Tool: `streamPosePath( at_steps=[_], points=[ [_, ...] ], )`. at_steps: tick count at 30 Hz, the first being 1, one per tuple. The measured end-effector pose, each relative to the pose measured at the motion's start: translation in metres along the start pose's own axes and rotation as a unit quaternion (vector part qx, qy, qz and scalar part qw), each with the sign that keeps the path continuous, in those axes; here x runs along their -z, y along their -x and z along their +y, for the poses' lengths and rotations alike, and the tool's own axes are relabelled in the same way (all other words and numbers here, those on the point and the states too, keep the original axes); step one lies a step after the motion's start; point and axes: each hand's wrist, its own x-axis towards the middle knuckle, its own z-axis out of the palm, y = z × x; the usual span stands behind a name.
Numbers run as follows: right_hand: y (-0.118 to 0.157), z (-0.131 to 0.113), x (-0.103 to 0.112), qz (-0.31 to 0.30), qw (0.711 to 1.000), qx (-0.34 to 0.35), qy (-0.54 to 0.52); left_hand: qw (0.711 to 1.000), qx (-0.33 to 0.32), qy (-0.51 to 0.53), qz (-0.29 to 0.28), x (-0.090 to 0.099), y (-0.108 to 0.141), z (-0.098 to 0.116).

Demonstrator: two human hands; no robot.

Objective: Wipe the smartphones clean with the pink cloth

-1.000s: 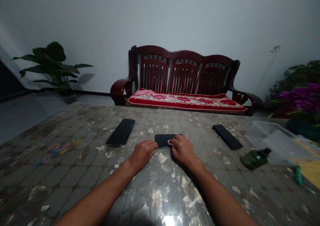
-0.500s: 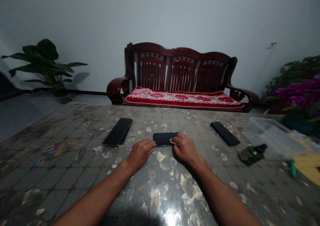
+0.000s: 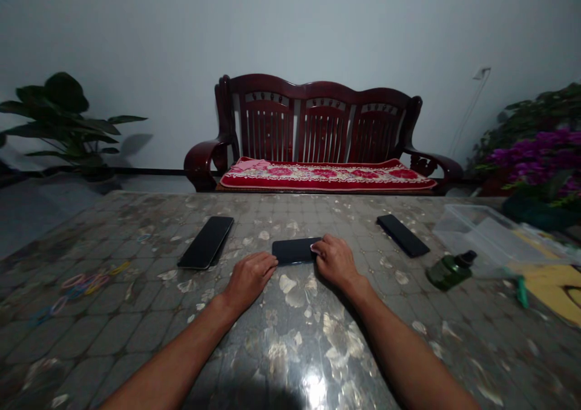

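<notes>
A dark phone (image 3: pixel 294 251) lies flat and crosswise on the patterned table (image 3: pixel 254 331), in the middle. The bent fingers of my left hand (image 3: pixel 251 275) press together at the phone's left end. My right hand (image 3: pixel 334 261) is closed over its right end, with a small white piece (image 3: pixel 314 248) pinched at the fingertips. Farther left is a larger black phone (image 3: pixel 206 242), set at a slant. To the right lies another dark phone or slim case (image 3: pixel 402 235), also slanted.
At the right are a green bottle (image 3: pixel 450 271), a clear plastic box (image 3: pixel 481 234), a yellow item (image 3: pixel 551 286) and purple flowers (image 3: pixel 540 156). Coloured bands (image 3: pixel 91 283) lie at the left. A wooden bench (image 3: pixel 318 132) stands behind the table.
The whole view has shifted slightly, so most things appear a little farther left. My right hand's fingers still hold the white piece on the phone, and my left hand remains at its left end.
</notes>
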Motion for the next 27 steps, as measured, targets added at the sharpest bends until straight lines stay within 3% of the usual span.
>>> streamPosePath(
  at_steps=[4, 12, 20, 27],
  points=[
    [-0.001, -0.001, 0.0, -0.004, 1.0, 0.015, -0.009, 1.0, 0.001, -0.002, 0.003, -0.001, 0.001, -0.001],
    [-0.015, 0.013, -0.004, 0.01, 0.999, -0.045, 0.021, 1.0, 0.0, -0.018, -0.002, -0.001, 0.001, -0.001],
    [-0.01, 0.002, -0.001, -0.014, 1.0, 0.005, -0.005, 1.0, 0.001, -0.015, -0.011, 0.001, 0.0, -0.001],
    [-0.016, 0.012, -0.005, 0.011, 0.999, -0.048, 0.022, 1.0, 0.007, -0.014, -0.013, 0.0, 0.0, -0.002]
  ],
)
